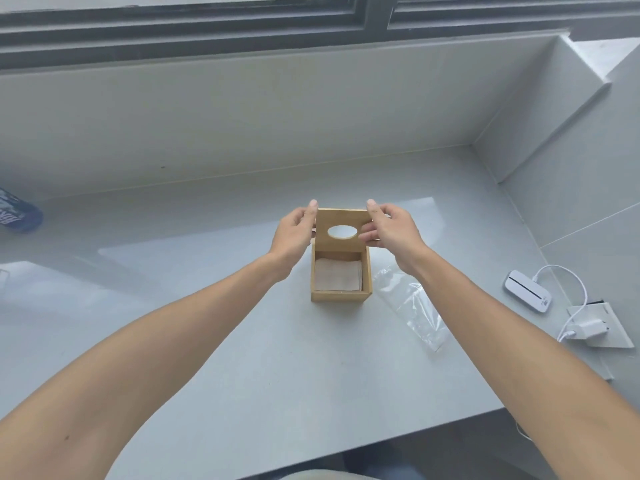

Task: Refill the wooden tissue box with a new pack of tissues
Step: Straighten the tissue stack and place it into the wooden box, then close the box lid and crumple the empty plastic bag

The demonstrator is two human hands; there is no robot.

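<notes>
A square wooden tissue box [341,296] stands open on the grey countertop, with a stack of pale tissues [337,279] lying inside it. Above its far side I hold the wooden lid [332,244], tilted up, with an oval hole in its middle. My left hand [294,232] grips the lid's left edge and my right hand [391,230] grips its right edge. An empty clear plastic wrapper [412,306] lies flat on the counter just right of the box.
A white device [528,291] with a cable and a white charger [590,330] sit at the counter's right edge. A blue packet [17,211] lies at the far left. A wall and window sill run along the back; the counter's front edge is near me.
</notes>
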